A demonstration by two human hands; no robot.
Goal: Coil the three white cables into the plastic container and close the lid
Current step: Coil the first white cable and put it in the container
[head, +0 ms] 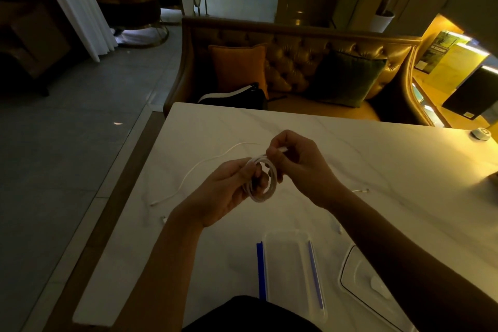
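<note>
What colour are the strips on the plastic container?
Blue strips on the clear container; head view shows them best.

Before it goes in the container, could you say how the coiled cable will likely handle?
Likely light and floppy: the coiled cable hangs in thin loops from the left hand. It would probably spring loose, since the right hand pinches its free end.

We see a white marble desk (215, 129) with a small round white object (481, 134) near its far right edge. Behind it stands a tufted golden sofa (293, 62) holding an orange cushion (238, 67), a dark green cushion (347, 78) and a black-and-white bag (234, 97). A white curtain (72, 3) hangs at the left above the grey floor (67, 143)
</note>
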